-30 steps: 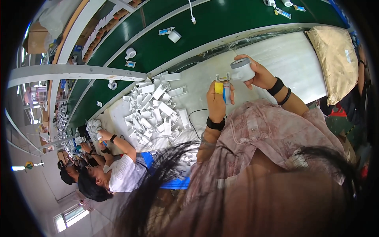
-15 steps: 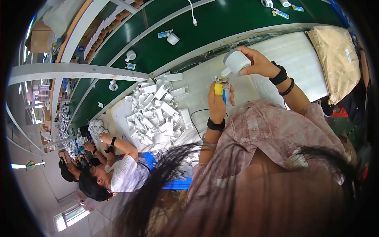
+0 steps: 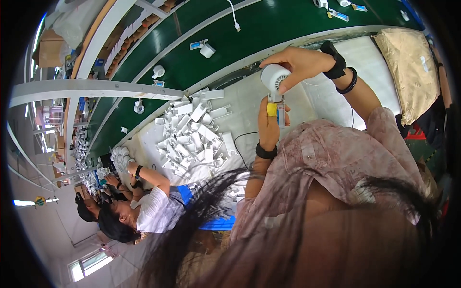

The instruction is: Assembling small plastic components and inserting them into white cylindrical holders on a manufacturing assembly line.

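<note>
My right hand (image 3: 300,65) is closed round a white round fan head (image 3: 275,79) with a slotted grille. Below it, my left hand (image 3: 270,117) grips a white handle piece (image 3: 281,115) with a blue strip on its face. Yellow wrap (image 3: 272,109) shows at the left thumb. The stem of the fan head meets the top of the handle piece; whether the two are joined, I cannot tell. To the left of my hands lies a heap of white plastic handle shells (image 3: 192,134) on the pale worktop (image 3: 245,105).
A green conveyor belt (image 3: 259,43) runs beyond the worktop, carrying several white fan pieces, including one fan unit (image 3: 207,50). A brown paper sack (image 3: 406,72) lies at right. Co-workers (image 3: 153,211) sit at left. A white metal post (image 3: 96,89) crosses the left side.
My right hand has brought the fan head down and left onto the top of the handle piece, turning its grille into view. The pieces on the belt have shifted slightly.
</note>
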Demonstrator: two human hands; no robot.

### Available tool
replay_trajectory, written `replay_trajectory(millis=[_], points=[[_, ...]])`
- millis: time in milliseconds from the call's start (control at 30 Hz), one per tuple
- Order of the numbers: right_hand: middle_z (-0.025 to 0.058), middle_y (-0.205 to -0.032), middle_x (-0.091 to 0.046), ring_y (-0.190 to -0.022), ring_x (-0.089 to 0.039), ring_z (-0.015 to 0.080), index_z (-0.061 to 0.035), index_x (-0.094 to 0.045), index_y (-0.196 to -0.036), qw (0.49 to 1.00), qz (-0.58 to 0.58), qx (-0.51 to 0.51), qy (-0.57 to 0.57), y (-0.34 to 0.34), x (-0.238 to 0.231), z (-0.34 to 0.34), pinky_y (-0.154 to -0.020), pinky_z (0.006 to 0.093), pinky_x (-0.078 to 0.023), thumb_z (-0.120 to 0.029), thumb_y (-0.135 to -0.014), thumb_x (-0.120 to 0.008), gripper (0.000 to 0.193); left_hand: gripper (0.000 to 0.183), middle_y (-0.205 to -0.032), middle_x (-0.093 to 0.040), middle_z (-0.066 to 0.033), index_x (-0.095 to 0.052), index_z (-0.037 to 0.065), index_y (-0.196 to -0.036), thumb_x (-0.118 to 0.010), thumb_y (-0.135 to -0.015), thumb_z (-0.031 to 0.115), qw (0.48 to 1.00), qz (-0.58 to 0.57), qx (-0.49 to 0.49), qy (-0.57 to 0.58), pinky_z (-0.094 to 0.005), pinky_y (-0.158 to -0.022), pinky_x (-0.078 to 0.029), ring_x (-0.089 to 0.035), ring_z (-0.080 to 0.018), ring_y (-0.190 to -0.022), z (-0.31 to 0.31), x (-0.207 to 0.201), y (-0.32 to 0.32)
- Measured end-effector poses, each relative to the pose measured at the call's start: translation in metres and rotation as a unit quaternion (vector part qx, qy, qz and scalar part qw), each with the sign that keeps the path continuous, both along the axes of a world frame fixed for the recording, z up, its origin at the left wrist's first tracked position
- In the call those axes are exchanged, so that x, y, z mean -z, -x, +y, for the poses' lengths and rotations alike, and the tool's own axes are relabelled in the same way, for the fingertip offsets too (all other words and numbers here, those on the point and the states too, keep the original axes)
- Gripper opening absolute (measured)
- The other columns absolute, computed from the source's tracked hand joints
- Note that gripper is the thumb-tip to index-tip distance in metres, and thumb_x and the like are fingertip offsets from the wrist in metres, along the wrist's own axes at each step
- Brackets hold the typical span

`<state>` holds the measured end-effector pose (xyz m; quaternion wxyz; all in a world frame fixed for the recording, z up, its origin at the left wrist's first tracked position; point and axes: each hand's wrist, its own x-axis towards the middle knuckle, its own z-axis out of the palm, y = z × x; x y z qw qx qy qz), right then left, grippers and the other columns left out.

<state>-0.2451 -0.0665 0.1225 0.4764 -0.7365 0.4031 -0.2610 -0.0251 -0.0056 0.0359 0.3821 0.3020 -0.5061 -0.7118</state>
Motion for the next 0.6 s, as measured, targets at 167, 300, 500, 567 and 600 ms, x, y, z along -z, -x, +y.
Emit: replay_trajectory(millis=[167,300,500,567,600], points=[[0.0117,-0.099,-0.067,-0.084,-0.067,0.0203,0.0004,-0.058,-0.117,0.995,0.085,-0.043,-0.022,-0.007,-0.013,-0.013,-0.072,0.0300,-0.055,-0.042,-0.071,-0.081,0.067,0.033,-0.094,-0.062,-0.0117,-0.040,0.001,-0.126,-0.035,-0.100,0.020,1.000,0.023,-0.018,0.010,-0.0255,-0.055,-0.048,-0.057,-0.0130,-0.062,0.004,0.003,0.006],[0.0105,-0.089,-0.067,-0.069,-0.068,0.0188,0.0001,-0.062,-0.106,0.989,0.128,-0.034,-0.071,-0.011,-0.019,-0.019,-0.058,0.0266,-0.054,-0.048,-0.072,-0.079,0.062,0.038,-0.101,-0.063,-0.0138,-0.040,0.000,-0.125,-0.035,-0.102,0.030,0.998,0.043,-0.035,0.000,-0.0265,-0.058,-0.049,-0.058,-0.0143,-0.065,0.005,-0.001,0.006],[0.0108,-0.087,-0.067,-0.062,-0.066,0.0174,0.0004,-0.064,-0.102,0.983,0.149,-0.044,-0.096,-0.015,-0.015,-0.021,-0.051,0.0252,-0.051,-0.054,-0.073,-0.075,0.062,0.057,-0.105,-0.063,-0.0159,-0.043,0.000,-0.124,-0.023,-0.101,0.049,0.999,0.041,-0.002,-0.017,-0.0288,-0.061,-0.051,-0.061,-0.0161,-0.068,0.000,0.004,0.003],[0.0110,-0.086,-0.067,-0.061,-0.066,0.0172,0.0006,-0.064,-0.101,0.981,0.162,-0.052,-0.090,-0.018,-0.007,-0.022,-0.050,0.0254,-0.051,-0.056,-0.074,-0.073,0.063,0.060,-0.106,-0.064,-0.0167,-0.044,0.001,-0.124,-0.023,-0.100,0.052,0.996,0.049,0.013,-0.071,-0.0295,-0.061,-0.052,-0.062,-0.0174,-0.070,-0.005,0.001,0.007],[0.0117,-0.085,-0.067,-0.060,-0.065,0.0171,0.0008,-0.065,-0.100,0.979,0.180,-0.046,-0.079,-0.018,-0.003,-0.023,-0.050,0.0257,-0.050,-0.058,-0.076,-0.070,0.064,0.062,-0.107,-0.064,-0.0175,-0.045,0.002,-0.125,-0.023,-0.099,0.055,0.990,0.058,0.029,-0.124,-0.0302,-0.062,-0.053,-0.063,-0.0187,-0.072,-0.009,0.001,0.010]])
